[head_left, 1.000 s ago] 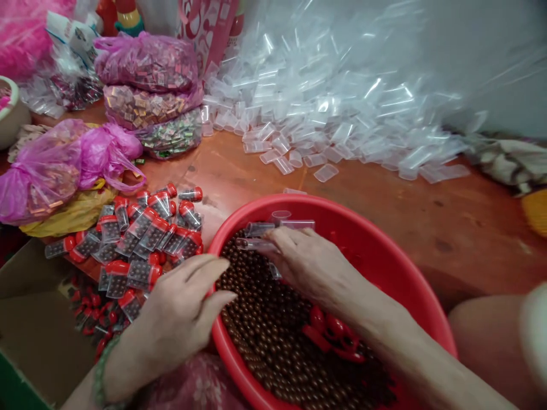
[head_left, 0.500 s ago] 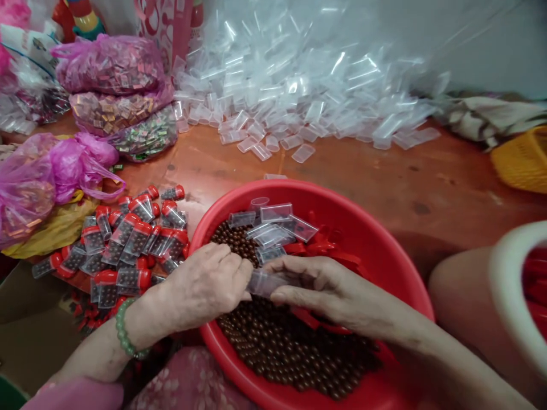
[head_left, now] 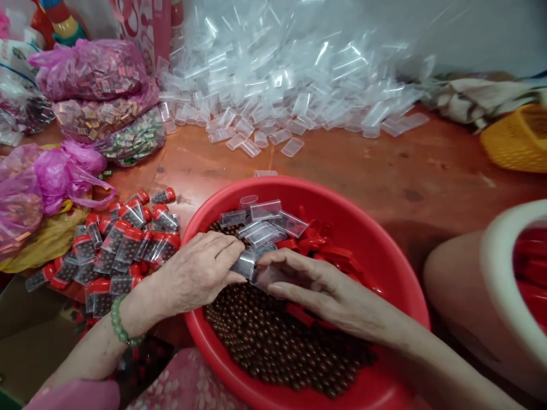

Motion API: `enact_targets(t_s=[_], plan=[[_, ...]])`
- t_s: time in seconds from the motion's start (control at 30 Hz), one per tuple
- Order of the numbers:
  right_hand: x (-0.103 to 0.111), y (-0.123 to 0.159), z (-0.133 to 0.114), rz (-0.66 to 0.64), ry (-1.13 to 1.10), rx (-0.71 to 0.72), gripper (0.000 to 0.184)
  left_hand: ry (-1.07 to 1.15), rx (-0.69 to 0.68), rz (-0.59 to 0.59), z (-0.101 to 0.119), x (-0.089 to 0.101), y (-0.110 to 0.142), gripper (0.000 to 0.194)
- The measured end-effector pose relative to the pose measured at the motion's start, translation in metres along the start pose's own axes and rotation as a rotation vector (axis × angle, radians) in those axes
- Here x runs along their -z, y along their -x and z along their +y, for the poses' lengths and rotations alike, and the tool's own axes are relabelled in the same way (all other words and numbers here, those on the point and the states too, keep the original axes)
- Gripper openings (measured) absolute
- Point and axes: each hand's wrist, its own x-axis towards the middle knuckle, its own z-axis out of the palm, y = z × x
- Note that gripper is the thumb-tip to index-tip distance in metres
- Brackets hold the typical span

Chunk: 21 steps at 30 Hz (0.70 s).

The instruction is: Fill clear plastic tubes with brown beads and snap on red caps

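Observation:
A red basin (head_left: 384,267) holds small brown beads (head_left: 273,336), several empty clear vials (head_left: 267,219) and red caps (head_left: 318,247). Over its left side my left hand (head_left: 196,273) pinches a clear vial (head_left: 245,265). My right hand (head_left: 318,287) closes its fingers round another clear vial (head_left: 267,276) just beside it. The two hands almost touch above the beads. A green bead bracelet (head_left: 117,322) is on my left wrist.
Filled vials with red caps (head_left: 122,242) lie heaped left of the basin. A big pile of empty clear vials (head_left: 282,85) fills the back. Pink bags (head_left: 92,68) stand at the left, a yellow basket (head_left: 519,139) and a white tub (head_left: 513,273) at the right.
My right hand came back from the vials at the basin's far side toward its middle. My left hand moved in from the rim and both now grip vials together.

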Motion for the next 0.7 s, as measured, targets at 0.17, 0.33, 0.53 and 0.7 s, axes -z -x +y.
enact_targets(t_s=[0.17,0.33,0.53,0.7], plan=[[-0.015,-0.006,0.001,0.063,0.634,0.081,0.018,0.043,0.041,-0.141,-0.004,0.007,-0.003,0.032],[-0.036,-0.013,0.005,-0.033,1.147,0.195,0.018,-0.074,0.091,-0.328,-0.007,0.008,-0.009,0.017],[-0.044,-0.011,0.009,-0.165,1.279,0.290,0.026,-0.346,0.136,-0.486,-0.001,0.002,-0.018,0.021],[-0.038,-0.015,0.012,-0.190,1.237,0.274,0.032,-0.411,0.032,-0.530,0.006,-0.008,-0.019,0.019]])
